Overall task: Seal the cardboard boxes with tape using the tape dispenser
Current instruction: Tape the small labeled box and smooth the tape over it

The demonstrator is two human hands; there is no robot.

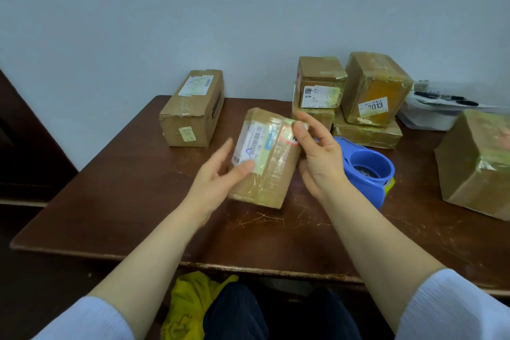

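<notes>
A small taped cardboard box (271,168) with a white shipping label is held tilted above the middle of the brown table (124,201). My left hand (220,176) supports its lower left side, thumb on the label, fingers blurred. My right hand (317,152) holds the box's right edge, thumb pressing on top near a red-ringed sticker. The blue tape dispenser (369,171) lies on the table just right of my right wrist, untouched.
A long cardboard box (193,110) sits at the back left. A stack of taped boxes (356,102) stands at the back right, a larger box (477,163) at the right edge, a white bag (436,110) behind it. A yellow bag (193,306) lies below the table's front edge.
</notes>
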